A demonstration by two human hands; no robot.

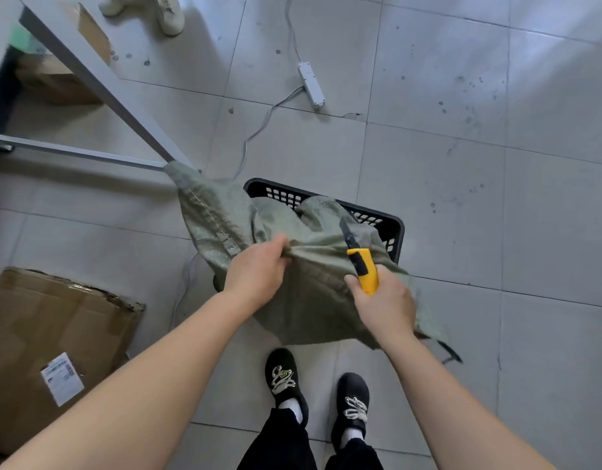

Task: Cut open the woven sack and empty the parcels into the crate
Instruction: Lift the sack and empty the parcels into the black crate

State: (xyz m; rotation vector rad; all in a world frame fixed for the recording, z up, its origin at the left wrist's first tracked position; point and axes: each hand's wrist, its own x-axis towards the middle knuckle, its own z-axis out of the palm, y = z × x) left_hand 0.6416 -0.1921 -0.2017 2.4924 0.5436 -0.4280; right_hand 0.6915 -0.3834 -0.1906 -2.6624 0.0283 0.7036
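Observation:
A grey-green woven sack [313, 293] hangs slack over a black plastic crate [387, 225] on the floor, covering most of it. My left hand [255, 269] grips a bunched fold of the sack's upper edge. My right hand [384, 307] grips a yellow utility knife [362, 266] with its dark blade out, pointing away over the cloth, and it also bunches sack fabric beneath it. A stitched seam runs down the sack's left side. No parcels show; the crate's inside is hidden by the sack.
A flattened cardboard box [55, 340] with a label lies at the left. A grey table frame [99, 83] stands at the back left, touching the sack's corner. A white power strip [311, 83] and its cable lie beyond the crate. My black shoes [286, 378] stand just below the sack.

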